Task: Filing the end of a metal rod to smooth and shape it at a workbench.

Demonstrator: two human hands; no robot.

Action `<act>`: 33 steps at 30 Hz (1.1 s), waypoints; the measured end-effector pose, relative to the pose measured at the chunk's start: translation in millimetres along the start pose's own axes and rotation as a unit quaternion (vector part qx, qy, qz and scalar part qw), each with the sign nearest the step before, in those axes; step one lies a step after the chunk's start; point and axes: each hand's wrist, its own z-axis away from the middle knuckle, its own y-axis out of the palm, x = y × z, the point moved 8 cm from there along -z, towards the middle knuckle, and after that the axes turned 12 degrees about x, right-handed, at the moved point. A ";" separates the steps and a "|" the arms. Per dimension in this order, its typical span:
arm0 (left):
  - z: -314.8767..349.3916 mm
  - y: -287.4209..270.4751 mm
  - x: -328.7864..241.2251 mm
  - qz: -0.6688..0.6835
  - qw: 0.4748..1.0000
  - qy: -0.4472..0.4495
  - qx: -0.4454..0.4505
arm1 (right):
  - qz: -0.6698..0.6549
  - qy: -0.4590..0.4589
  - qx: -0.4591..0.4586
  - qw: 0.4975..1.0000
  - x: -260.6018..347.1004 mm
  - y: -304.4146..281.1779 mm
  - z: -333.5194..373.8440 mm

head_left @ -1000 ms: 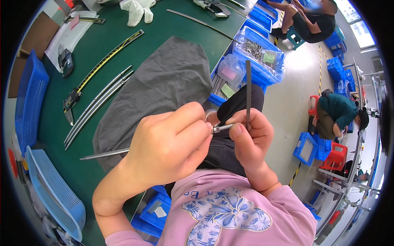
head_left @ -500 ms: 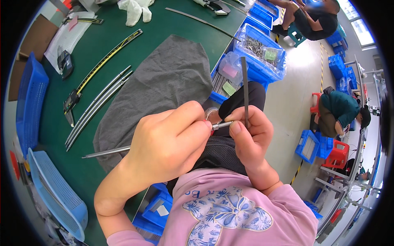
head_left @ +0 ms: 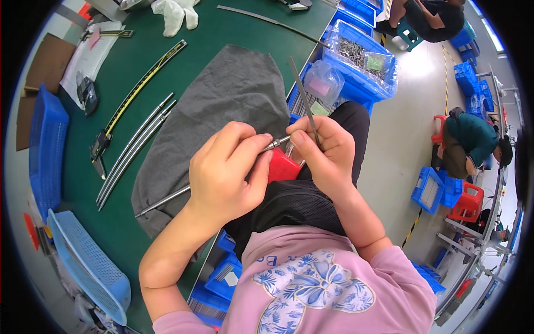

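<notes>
My left hand [head_left: 222,172] is closed around a slim, shiny metal rod [head_left: 167,199]. Its long end slants down to the left over a grey cloth [head_left: 231,83], while its stepped end points toward my right hand [head_left: 331,153]. Thumb and fingers of that hand pinch the rod's tip and also hold a thin, dark flat file [head_left: 301,89], which stands up and leans left. The fingers hide the file's lower end. Left of the cloth, several similar rods [head_left: 133,153] lie side by side on the green table [head_left: 183,83].
A caliper [head_left: 130,100] lies beyond the rods, with another file [head_left: 261,18] and white gloves [head_left: 175,14] farther back. Blue baskets [head_left: 47,150] line the left edge. Blue bins [head_left: 361,75] of metal parts stand right of the table. Co-workers sit at the right; a red stool [head_left: 283,164] shows below my hands.
Both hands have shifted slightly left and up with the rod. The file has tipped from nearly upright to leaning left. More of the red stool shows between my hands.
</notes>
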 end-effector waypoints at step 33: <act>-6.0 10.5 15.8 0.025 0.999 -0.034 -0.006 | 0.217 0.042 0.040 0.974 -11.6 24.4 10.7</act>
